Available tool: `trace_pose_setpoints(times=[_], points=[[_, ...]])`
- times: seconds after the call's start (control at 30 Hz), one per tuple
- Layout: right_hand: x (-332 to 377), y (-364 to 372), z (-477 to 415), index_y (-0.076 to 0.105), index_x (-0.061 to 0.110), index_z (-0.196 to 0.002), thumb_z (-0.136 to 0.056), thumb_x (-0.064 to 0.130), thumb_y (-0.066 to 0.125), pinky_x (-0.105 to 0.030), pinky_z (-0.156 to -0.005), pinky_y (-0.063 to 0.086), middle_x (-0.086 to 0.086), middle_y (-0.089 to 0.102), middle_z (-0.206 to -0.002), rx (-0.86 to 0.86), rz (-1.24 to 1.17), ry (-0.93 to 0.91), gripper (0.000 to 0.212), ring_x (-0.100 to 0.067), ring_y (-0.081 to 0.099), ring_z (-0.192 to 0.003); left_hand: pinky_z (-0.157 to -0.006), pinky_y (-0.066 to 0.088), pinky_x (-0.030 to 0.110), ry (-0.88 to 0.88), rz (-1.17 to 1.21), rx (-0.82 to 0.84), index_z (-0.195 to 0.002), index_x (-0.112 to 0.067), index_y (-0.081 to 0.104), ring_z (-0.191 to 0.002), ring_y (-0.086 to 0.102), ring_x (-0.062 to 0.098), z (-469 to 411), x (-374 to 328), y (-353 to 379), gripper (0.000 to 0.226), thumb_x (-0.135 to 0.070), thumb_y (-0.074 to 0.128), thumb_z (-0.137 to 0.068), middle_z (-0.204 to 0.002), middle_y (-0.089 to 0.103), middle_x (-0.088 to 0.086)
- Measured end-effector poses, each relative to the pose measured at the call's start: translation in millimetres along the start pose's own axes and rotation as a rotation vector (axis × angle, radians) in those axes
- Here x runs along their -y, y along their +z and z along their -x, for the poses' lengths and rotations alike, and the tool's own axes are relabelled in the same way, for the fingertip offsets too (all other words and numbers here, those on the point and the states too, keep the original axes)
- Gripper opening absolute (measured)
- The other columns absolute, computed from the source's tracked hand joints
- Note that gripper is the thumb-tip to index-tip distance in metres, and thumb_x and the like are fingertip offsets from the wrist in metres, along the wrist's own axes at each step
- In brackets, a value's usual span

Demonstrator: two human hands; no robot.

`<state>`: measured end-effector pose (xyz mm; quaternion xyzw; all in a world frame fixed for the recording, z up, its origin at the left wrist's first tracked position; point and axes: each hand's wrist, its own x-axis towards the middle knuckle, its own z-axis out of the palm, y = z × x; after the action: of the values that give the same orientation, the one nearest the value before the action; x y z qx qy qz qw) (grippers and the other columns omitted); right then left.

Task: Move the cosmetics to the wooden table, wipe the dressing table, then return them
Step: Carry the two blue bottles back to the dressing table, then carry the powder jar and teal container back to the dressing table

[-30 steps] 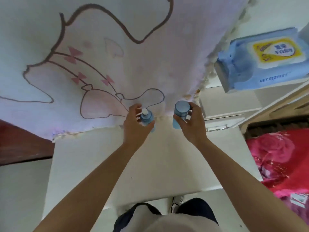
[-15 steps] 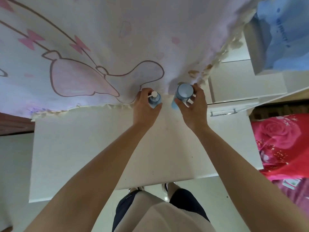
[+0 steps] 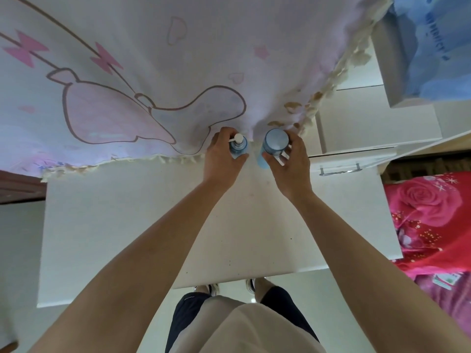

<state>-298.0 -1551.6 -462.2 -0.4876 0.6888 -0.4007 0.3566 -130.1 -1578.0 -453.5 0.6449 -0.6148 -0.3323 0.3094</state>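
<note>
**Hands gripping two blue bottles at the back of a white dressing table**

Pale shirt and dark shorts are filling the bottom of the head view, with shoe tips showing under the near edge of the dressing table. Two bare forearms are reaching forward across its white top.

At the far edge, the left hand is wrapping its fingers round a small blue pump bottle. The right hand is curling round a larger blue-capped bottle. There is one bottle to each hand, the pair just beside each other and straight ahead of the person. Both bottles are standing upright, long axes vertical, tops pointing up at the camera. The white pump spout is pointing left. Whether their bases are resting on the table or hanging just above it cannot be told.

Just behind the bottles, a pale cartoon-printed cloth is hanging down, its frilled hem lying along the table's back edge. To the right, a white drawer unit is standing beside the table, with a blue wipes pack above it and red floral bedding further right. At far left a dark wooden surface is showing — possibly the wooden table. If so, any carry would likely be going leftward after a straight lift, with the left hand on the nearer side.
</note>
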Motion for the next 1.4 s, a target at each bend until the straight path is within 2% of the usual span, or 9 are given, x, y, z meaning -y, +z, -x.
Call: trace_pose_setpoints(times=[0.23, 0.33, 0.47, 0.63, 0.73, 0.87, 1.0, 1.23, 1.4], points=[[19, -11, 6, 0.025, 0.022, -0.152, -0.086, 0.018, 0.071, -0.036, -0.108, 0.041, -0.001, 0.038, -0.150, 0.064, 0.242, -0.014, 0.081, -0.019, 0.040, -0.136, -0.086, 0.045, 0.023, 0.046, -0.026, 0.021, -0.129, -0.019, 0.051, -0.107, 0.056, 0.013, 16, -14, -30, 0.059, -0.024, 0.080, -0.077, -0.125, 0.059, -0.003], [49, -26, 12, 0.026, 0.023, -0.153, -0.090, 0.012, 0.060, -0.025, -0.097, 0.037, -0.001, 0.037, -0.151, 0.033, 0.308, -0.171, 0.072, -0.014, 0.039, -0.133, -0.087, 0.051, 0.031, 0.180, -0.079, -0.105, -0.126, -0.018, 0.054, -0.102, 0.058, 0.013, 27, -31, -64, 0.043, -0.015, 0.070, -0.087, -0.113, 0.060, -0.010], [107, -46, 22, 0.041, 0.014, -0.145, -0.095, 0.009, 0.053, -0.029, -0.099, 0.042, -0.006, 0.046, -0.142, 0.000, 0.311, -0.438, 0.052, -0.021, 0.047, -0.127, -0.074, 0.051, 0.027, 0.332, -0.159, -0.290, -0.114, -0.012, 0.063, -0.081, 0.063, 0.013, 36, -66, -130, 0.029, -0.021, 0.072, -0.088, -0.087, 0.067, -0.008], [198, -38, 21, 0.044, 0.015, -0.143, -0.100, 0.021, 0.051, -0.034, -0.102, 0.041, -0.005, 0.045, -0.143, 0.053, 0.308, -0.694, 0.044, -0.022, 0.044, -0.130, -0.079, 0.053, 0.032, 0.398, -0.288, -0.585, -0.099, -0.009, 0.071, -0.089, 0.066, 0.019, 61, -102, -211, 0.020, -0.026, 0.060, -0.097, -0.096, 0.073, 0.002], [239, -10, 28, 0.046, 0.012, -0.142, -0.100, 0.023, 0.051, -0.033, -0.106, 0.036, -0.008, 0.045, -0.145, 0.080, 0.274, -0.851, 0.044, -0.023, 0.040, -0.132, -0.090, 0.051, 0.036, 0.322, -0.370, -0.715, -0.112, -0.011, 0.068, -0.111, 0.060, 0.021, 93, -97, -251, 0.027, -0.028, 0.053, -0.100, -0.119, 0.068, 0.003], [263, 43, 64, 0.048, 0.010, -0.141, -0.101, 0.026, 0.050, -0.034, -0.113, 0.029, -0.012, 0.044, -0.148, 0.197, 0.169, -0.982, 0.044, -0.027, 0.038, -0.137, -0.101, 0.040, 0.023, 0.142, -0.431, -0.869, -0.125, -0.012, 0.062, -0.130, 0.046, 0.017, 172, -68, -285, 0.033, -0.029, 0.050, -0.101, -0.140, 0.055, 0.003], [278, 96, 137, 0.046, 0.011, -0.142, -0.102, 0.031, 0.048, -0.031, -0.115, 0.026, -0.010, 0.041, -0.151, 0.377, 0.107, -1.085, 0.045, -0.024, 0.034, -0.141, -0.103, 0.043, 0.050, 0.012, -0.559, -0.954, -0.128, -0.006, 0.060, -0.133, 0.045, 0.027, 273, -35, -317, 0.036, -0.028, 0.049, -0.101, -0.144, 0.050, 0.011], [325, 189, 296, 0.050, 0.011, -0.141, -0.102, 0.033, 0.049, -0.039, -0.114, 0.035, -0.011, 0.042, -0.150, 0.531, 0.043, -1.356, 0.045, -0.025, 0.037, -0.140, -0.108, 0.031, 0.050, -0.283, -0.835, -1.074, -0.134, -0.008, 0.053, -0.135, 0.039, 0.037, 450, 9, -408, 0.043, -0.034, 0.044, -0.102, -0.149, 0.041, 0.017], [348, 270, 439, 0.051, 0.010, -0.137, -0.101, 0.035, 0.048, -0.041, -0.114, 0.034, -0.014, 0.042, -0.149, 0.621, 0.022, -1.465, 0.044, -0.028, 0.037, -0.140, -0.114, 0.026, 0.052, -0.508, -0.847, -1.151, -0.141, -0.011, 0.045, -0.142, 0.030, 0.036, 595, 55, -458, 0.051, -0.042, 0.037, -0.102, -0.154, 0.034, 0.017]])
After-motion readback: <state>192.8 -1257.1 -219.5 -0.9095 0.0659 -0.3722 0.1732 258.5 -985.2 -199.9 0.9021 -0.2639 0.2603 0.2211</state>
